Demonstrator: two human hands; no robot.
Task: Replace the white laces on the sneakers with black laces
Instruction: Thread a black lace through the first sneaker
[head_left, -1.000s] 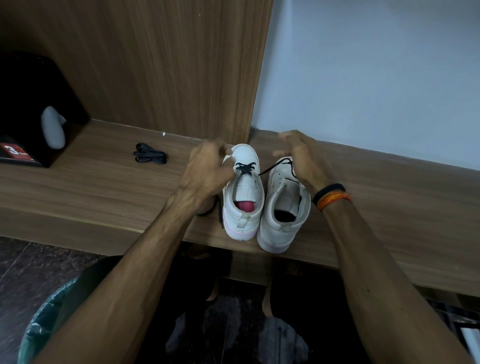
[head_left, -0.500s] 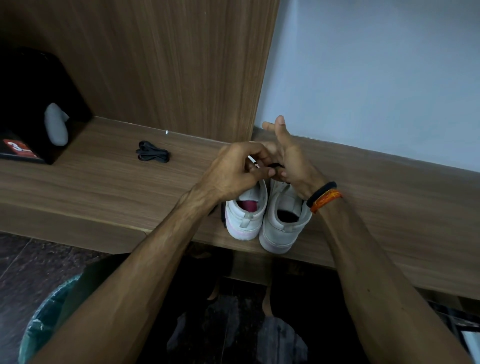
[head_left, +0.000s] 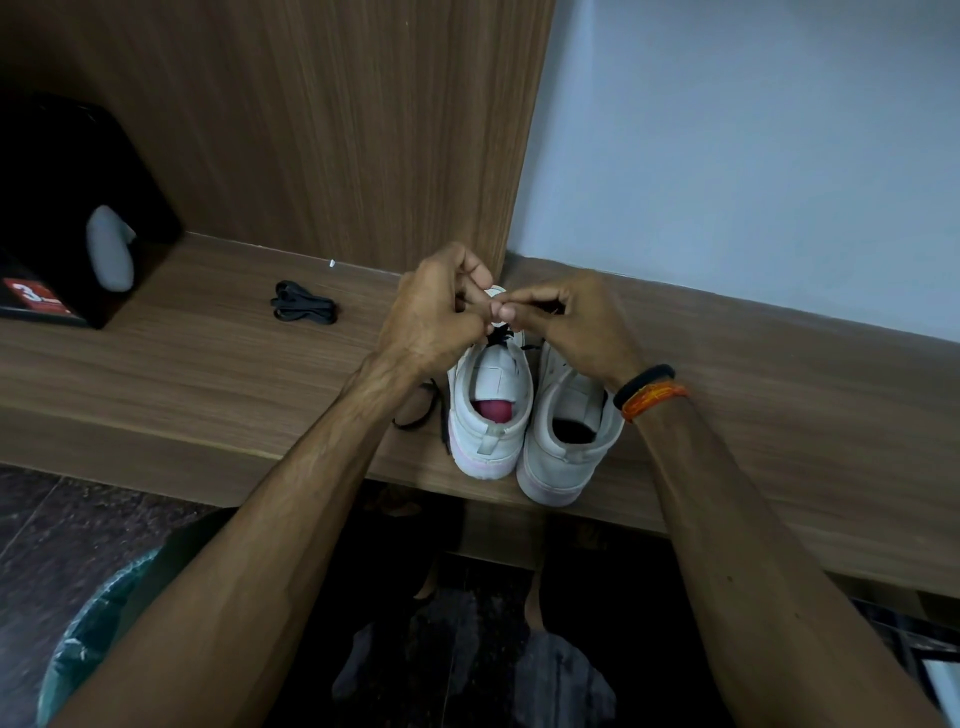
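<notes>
Two white sneakers stand side by side, heels toward me, on the wooden ledge (head_left: 208, 374). The left sneaker (head_left: 488, 415) has a black lace (head_left: 501, 338) crossed through its front eyelets; a loose end of it (head_left: 423, 410) trails on the ledge to its left. The right sneaker (head_left: 569, 441) is partly hidden by my wrist. My left hand (head_left: 434, 312) and my right hand (head_left: 566, 317) meet above the left sneaker's toe, fingertips pinched together on the black lace. A bundled spare black lace (head_left: 304, 310) lies further left.
A black box (head_left: 67, 208) with a red label and a grey object (head_left: 110, 249) sits at the far left of the ledge. A wood panel and a pale wall rise behind. A green-lined bin (head_left: 78, 649) stands on the dark floor at lower left.
My hands came together from either side of the sneakers, and both now pinch the lace above the toe. My right hand's raised fingers have curled down.
</notes>
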